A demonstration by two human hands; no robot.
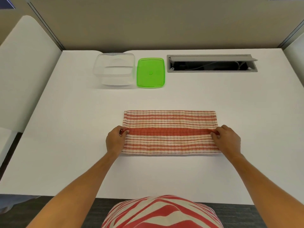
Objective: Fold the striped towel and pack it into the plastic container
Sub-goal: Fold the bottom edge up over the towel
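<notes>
The red-and-white striped towel [170,119] lies folded into a long band in the middle of the white table [65,145]. A folded edge runs along its solid red stripe. My left hand [115,140] pinches that edge at the towel's left end. At the right end my right hand [226,139] pinches the same edge. The clear plastic container [114,71] stands open and empty at the back of the table, well beyond the towel. Its green lid [150,72] lies flat just right of it.
A grey cable hatch [212,63] is open in the table at the back right. Beige partition walls close off the back and sides. The table's near edge is just in front of my striped shirt.
</notes>
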